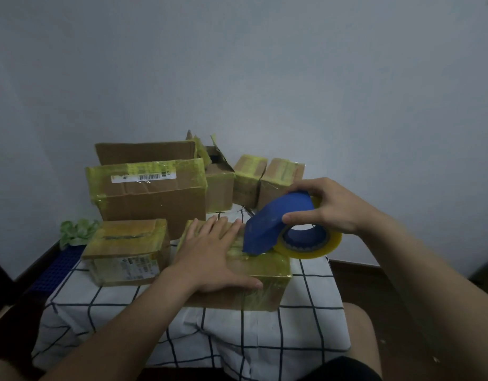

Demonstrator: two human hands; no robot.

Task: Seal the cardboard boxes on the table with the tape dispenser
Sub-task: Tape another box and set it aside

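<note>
Left hand flat, fingers straight, pressing the glossy, tape-wrapped top of the near cardboard box. The box sits on the table's white grid-checked cloth. Right hand curled round the blue plastic tape dispenser, its nose down on that box top. The round, yellowish-clear tape roll overhangs the box's right edge. Large labelled box behind, creased.
</note>
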